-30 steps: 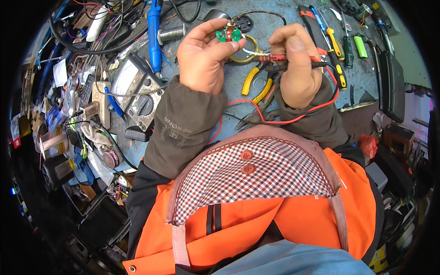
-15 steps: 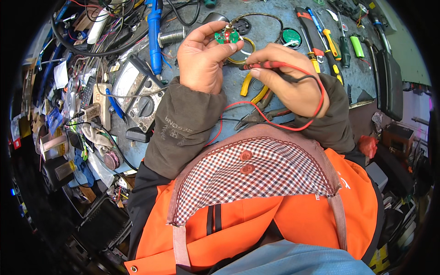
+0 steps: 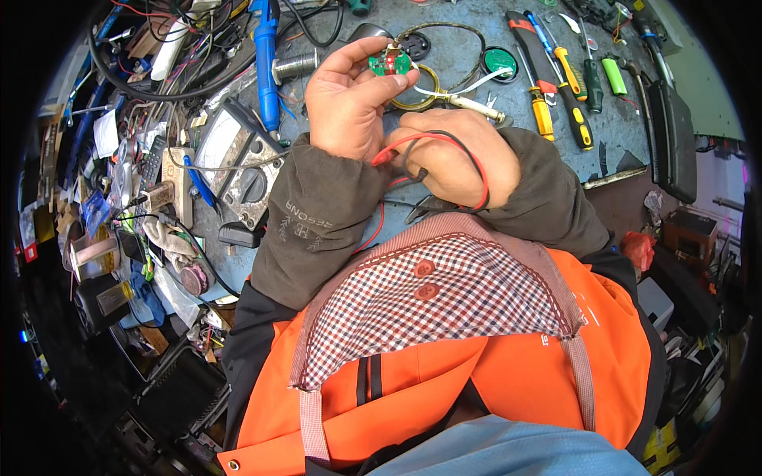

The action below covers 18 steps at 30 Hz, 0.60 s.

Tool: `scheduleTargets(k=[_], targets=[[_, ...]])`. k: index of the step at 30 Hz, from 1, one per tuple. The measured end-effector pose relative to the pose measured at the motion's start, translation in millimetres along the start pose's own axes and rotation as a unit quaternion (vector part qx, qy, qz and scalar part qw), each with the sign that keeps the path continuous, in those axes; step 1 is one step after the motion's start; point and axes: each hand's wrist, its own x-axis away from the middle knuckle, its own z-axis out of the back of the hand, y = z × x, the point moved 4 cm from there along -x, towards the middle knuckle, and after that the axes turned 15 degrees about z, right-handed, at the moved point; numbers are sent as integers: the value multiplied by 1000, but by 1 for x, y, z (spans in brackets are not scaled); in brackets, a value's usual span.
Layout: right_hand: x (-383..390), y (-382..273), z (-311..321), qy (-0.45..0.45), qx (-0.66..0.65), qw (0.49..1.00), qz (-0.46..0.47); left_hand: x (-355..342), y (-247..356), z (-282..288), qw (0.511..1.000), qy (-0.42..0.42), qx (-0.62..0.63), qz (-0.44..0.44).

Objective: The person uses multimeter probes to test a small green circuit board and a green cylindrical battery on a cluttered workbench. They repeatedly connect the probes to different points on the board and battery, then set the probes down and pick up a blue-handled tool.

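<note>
My left hand point(image 3: 345, 111) pinches a small green circuit board point(image 3: 382, 66) with a red component at its centre. Lower and to its right, my right hand point(image 3: 460, 159) is curled around red and black test leads point(image 3: 384, 157), the probe tips not clearly visible; it largely hides the pliers beneath. Just beyond the hands lie yellow and dark cable loops point(image 3: 480, 44), a white pen-like tool point(image 3: 476, 108) and a round green board point(image 3: 498, 62) in a black rim with a white strip across it.
Screwdrivers point(image 3: 576, 119), a red-and-black knife point(image 3: 527, 46) and a green cylindrical cell point(image 3: 615, 78) lie right on the workbench point(image 3: 615, 151). Left are a multimeter point(image 3: 250, 186), a solder spool point(image 3: 294, 67), a blue tube tool point(image 3: 266, 87), tangled cables and dense clutter.
My right hand has moved down and leftward with the leads, below the left hand, covering the pliers and uncovering the white tool and round board. My left hand has barely moved.
</note>
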Motion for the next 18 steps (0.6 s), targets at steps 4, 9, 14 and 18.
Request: scheduleTargets(k=[4,9,14,18], targets=[[0,0,24,154,-47,987,10,-1,0,0,1000,0,4,0],[15,11,32,459,-284,823,-177,2,0,-2,1000,-17,-4,-21],[19,29,21,537,-334,753,-181,4,1,-7,1000,-21,-6,-18],[13,25,17,504,-321,785,-164,5,-1,-7,999,-31,-12,-14]])
